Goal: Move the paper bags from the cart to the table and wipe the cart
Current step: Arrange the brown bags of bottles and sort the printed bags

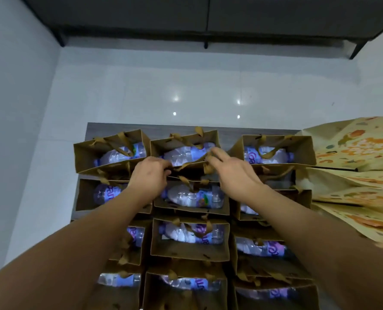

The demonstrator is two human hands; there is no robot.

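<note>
Several brown paper bags stand in three columns on a grey surface (119, 127), each with a plastic water bottle lying inside. Both my hands are at the far middle bag (183, 139). My left hand (149, 173) pinches its near handle strap at the left end. My right hand (228, 168) pinches the same strap (187, 165) at its right end, fingers curled over the bag's near edge. My forearms cover parts of the bags in the nearer rows.
White tiled floor (186, 86) lies beyond the bags. A dark grey cabinet on thin legs (208, 16) stands at the far wall. Yellow patterned cloth or bags (353, 153) lie at the right. A white wall (11, 86) runs along the left.
</note>
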